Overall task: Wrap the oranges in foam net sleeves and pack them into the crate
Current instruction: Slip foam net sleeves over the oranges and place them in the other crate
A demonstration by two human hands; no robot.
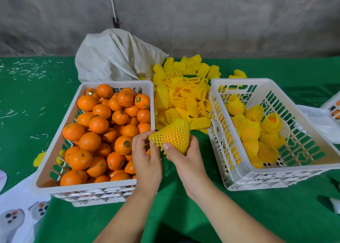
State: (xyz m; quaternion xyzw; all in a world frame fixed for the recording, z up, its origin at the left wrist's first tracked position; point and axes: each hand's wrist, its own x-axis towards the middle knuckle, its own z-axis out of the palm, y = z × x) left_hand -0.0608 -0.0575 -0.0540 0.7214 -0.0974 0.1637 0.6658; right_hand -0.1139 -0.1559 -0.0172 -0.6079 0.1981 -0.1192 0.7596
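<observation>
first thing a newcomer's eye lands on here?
Probably the left crate heaped with bare oranges, bright against the green table cover. Then the yellow foam sleeve pile between the crates, and both hands, left hand and right hand, stretching a sleeved orange at centre.

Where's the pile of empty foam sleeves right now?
In the head view, the empty foam sleeves lie heaped on the green table, between the crate of bare oranges and the crate of wrapped ones.

Yellow net sleeve [173, 134], green cloth [184, 206]
</observation>
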